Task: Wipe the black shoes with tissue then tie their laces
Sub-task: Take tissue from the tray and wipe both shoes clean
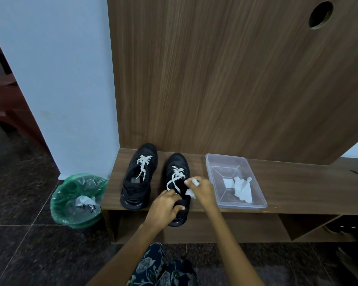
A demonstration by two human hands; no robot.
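Wooden bench (277, 188) | right shoe (179, 168) near bench's near edge | left hand (165, 207) grips its heel | right hand (201, 190) fingers clamped on crumpled tissue (191, 193) beside the collar | Step: wiping, judged | Next: wipe remaining upper; laces (175, 176) untied.

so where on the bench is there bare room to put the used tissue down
The widest bare stretch of bench top runs right of the clear tray, short of the small items at the far right edge. A narrow strip lies between the tray and the right shoe. It is crowded around the two shoes, where the left hand and right hand work.
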